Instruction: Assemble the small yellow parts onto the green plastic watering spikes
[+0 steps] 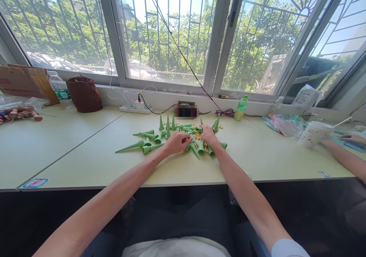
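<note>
A pile of green plastic cone-shaped spikes (130, 147) lies on the table in front of me, with small yellow plastic pieces (197, 136) scattered among them. Several spikes stand point up, such as one green spike (168, 128) behind my left hand. My left hand (177, 142) is over the middle of the pile, fingers curled together; whatever they hold is too small to make out. On the pile's right side my right hand (209, 134) has its fingers drawn together. A green tip (201, 121) shows just beyond them, but I cannot tell whether they grip it.
Behind the pile sits a small dark device (186, 110) with cables. A green bottle (241, 107) and a power strip (136, 107) are along the window sill. At left stands a brown bag (84, 94); at right, a white cup (314, 134) beside another person's arm (343, 154).
</note>
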`<move>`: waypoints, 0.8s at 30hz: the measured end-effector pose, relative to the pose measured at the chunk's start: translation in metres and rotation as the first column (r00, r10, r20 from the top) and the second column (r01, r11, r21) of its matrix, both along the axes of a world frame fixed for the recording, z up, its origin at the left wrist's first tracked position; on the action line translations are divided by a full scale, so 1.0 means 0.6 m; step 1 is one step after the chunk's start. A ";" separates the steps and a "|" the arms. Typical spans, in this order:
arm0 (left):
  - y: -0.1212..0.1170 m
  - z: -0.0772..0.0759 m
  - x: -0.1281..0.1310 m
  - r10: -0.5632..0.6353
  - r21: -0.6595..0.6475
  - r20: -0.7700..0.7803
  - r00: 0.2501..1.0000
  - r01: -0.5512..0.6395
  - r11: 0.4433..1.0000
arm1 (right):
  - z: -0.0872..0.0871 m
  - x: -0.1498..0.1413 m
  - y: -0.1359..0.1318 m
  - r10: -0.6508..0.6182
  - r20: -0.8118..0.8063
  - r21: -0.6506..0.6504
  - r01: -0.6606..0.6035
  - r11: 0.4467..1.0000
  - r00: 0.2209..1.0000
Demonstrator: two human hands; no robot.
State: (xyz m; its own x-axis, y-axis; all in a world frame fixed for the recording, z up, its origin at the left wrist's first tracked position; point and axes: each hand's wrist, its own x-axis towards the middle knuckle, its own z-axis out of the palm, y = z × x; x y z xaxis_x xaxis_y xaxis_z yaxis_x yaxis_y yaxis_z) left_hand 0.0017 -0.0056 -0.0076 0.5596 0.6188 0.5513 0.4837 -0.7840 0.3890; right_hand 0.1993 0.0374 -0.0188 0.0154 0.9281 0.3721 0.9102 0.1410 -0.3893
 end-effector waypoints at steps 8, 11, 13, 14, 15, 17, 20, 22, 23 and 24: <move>0.003 -0.001 -0.001 0.002 0.001 -0.015 1.000 -0.002 1.000 | 0.015 -0.006 -0.013 0.077 -0.129 0.145 -0.058 0.988 0.989; 0.003 -0.001 0.000 0.018 0.015 -0.035 0.999 -0.018 1.000 | 0.019 -0.009 -0.016 0.119 -0.171 0.208 -0.082 0.975 0.978; 0.004 -0.002 0.000 0.017 0.027 -0.042 0.999 -0.016 0.999 | 0.021 -0.010 -0.018 0.121 -0.183 0.229 -0.077 0.970 0.976; 0.004 -0.002 0.000 0.014 0.034 -0.042 0.999 -0.013 0.999 | 0.022 -0.010 -0.019 0.113 -0.185 0.230 -0.069 0.971 0.976; 0.004 -0.002 0.000 0.011 0.038 -0.044 0.999 -0.009 0.999 | 0.023 -0.009 -0.019 0.100 -0.182 0.227 -0.057 0.972 0.978; 0.004 -0.002 0.000 0.011 0.039 -0.046 0.999 -0.009 0.999 | 0.023 -0.008 -0.020 0.060 -0.167 0.214 -0.024 0.977 0.984; 0.004 -0.001 0.000 0.018 0.029 -0.049 0.999 -0.017 0.999 | 0.023 -0.006 -0.019 -0.004 -0.120 0.174 0.025 0.984 0.993; 0.005 -0.002 -0.001 0.016 0.027 -0.050 0.999 -0.014 1.000 | 0.022 -0.006 -0.019 -0.030 -0.084 0.138 0.041 0.990 0.996; 0.006 -0.003 -0.001 0.013 0.030 -0.050 0.999 -0.011 0.999 | 0.021 -0.006 -0.018 -0.036 -0.067 0.119 0.044 0.992 0.997; 0.006 -0.004 -0.001 0.011 0.034 -0.049 0.999 -0.009 0.999 | 0.019 -0.006 -0.017 -0.039 -0.051 0.100 0.044 0.994 0.998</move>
